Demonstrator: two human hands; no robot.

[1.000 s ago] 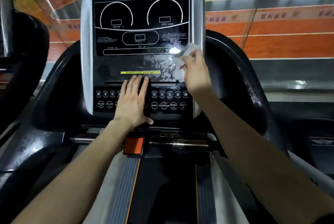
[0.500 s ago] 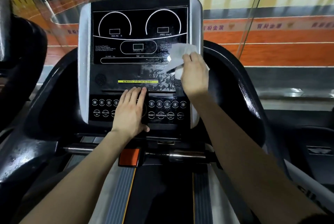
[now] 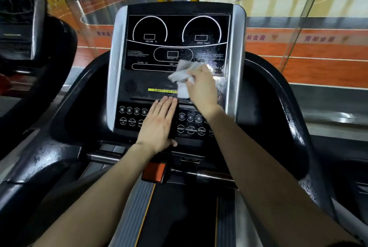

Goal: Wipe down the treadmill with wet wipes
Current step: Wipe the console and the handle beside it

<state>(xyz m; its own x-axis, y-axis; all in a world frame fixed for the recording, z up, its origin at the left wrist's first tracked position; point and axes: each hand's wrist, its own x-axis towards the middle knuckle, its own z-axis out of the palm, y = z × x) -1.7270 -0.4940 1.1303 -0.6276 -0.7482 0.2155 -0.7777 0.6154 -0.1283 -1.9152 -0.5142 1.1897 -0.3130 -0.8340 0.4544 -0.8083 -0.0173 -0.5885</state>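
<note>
The treadmill console (image 3: 175, 33) faces me, a black display panel with silver side trims and rows of round buttons below. My right hand (image 3: 203, 87) grips a crumpled white wet wipe (image 3: 182, 79) and presses it on the lower middle of the panel, over the end of a yellow label. Wet streaks shine on the panel to the right of the wipe. My left hand (image 3: 160, 125) lies flat with straight fingers on the button area, covering its middle.
Black curved handrails (image 3: 278, 107) flank the console. An orange safety key block (image 3: 154, 171) and a chrome bar (image 3: 211, 176) sit below it, above the dark belt (image 3: 179, 217). Another treadmill (image 3: 23, 47) stands at left. Glass and a sports court lie beyond.
My right hand slid the wipe leftward and down across the panel, from its right edge to near the yellow label. My left hand stayed flat on the buttons. The view tilted down.
</note>
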